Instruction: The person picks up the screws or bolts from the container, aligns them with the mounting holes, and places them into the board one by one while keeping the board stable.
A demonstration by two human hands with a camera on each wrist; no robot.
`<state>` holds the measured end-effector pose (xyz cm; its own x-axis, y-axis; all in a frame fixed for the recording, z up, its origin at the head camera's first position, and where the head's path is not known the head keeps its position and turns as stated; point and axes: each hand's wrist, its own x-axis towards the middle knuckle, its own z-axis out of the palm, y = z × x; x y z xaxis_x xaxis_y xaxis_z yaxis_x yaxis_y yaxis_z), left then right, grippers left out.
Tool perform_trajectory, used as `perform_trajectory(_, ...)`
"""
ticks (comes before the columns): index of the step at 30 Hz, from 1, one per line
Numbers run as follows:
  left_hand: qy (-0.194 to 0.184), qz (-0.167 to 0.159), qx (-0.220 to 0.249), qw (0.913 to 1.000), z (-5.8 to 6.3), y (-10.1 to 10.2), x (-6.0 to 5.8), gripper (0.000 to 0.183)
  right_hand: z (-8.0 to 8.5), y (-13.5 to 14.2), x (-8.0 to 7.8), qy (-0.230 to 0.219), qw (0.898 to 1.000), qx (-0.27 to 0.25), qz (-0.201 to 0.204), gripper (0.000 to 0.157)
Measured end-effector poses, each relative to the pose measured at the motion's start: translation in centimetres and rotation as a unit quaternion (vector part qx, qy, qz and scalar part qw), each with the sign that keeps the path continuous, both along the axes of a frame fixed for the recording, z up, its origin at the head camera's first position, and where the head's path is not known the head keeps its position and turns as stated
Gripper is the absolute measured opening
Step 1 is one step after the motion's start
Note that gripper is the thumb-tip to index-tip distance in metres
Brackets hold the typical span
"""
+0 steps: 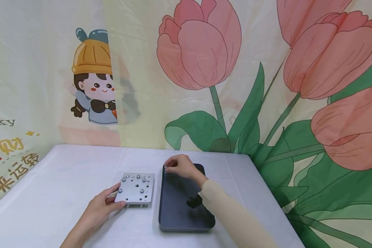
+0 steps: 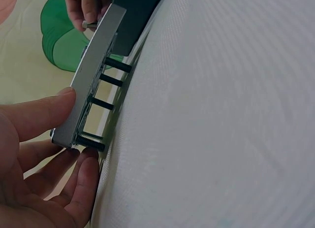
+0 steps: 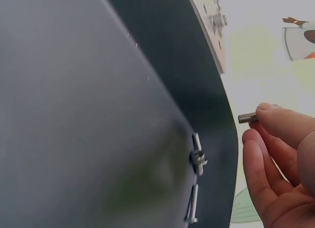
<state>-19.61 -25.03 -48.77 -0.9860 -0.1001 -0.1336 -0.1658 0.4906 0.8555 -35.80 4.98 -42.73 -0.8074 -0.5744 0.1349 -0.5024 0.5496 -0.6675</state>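
My left hand (image 1: pixel 100 206) grips the left edge of a square metal plate (image 1: pixel 130 189), thumb on the near side. Bolt heads and holes dot the plate's top face. Threaded bolt shanks (image 2: pixel 102 104) stick out of its underside in the left wrist view; whether they touch the cloth I cannot tell. Over the far left corner of a dark tray (image 1: pixel 186 228), my right hand (image 1: pixel 183 168) pinches a small screw (image 3: pixel 247 118), its threaded end showing beyond the fingertips. Inside the tray, another screw (image 3: pixel 198 160) and a thin metal pin (image 3: pixel 194 204) lie along the wall.
A white cloth (image 1: pixel 65 182) covers the table. The tray stands just right of the plate. A blurry black shape (image 1: pixel 194 202) shows beside the right cuff. Behind the table hangs a printed backdrop with tulips (image 1: pixel 204 51).
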Motion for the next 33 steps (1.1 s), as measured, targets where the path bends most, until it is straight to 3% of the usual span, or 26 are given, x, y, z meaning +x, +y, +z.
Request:
perform_trajectory(25,0.003,-0.004,0.002,1.0,0.2,-0.1,0.3,0.092,-0.4,-4.7,1.1,-0.002,1.0,-0.014,0.024,0.017)
perform_trajectory(33,0.005,-0.003,0.006,1.0,0.2,-0.1,0.3,0.092,-0.9,-5.3,1.1,-0.026,0.999,-0.011,0.028,0.019)
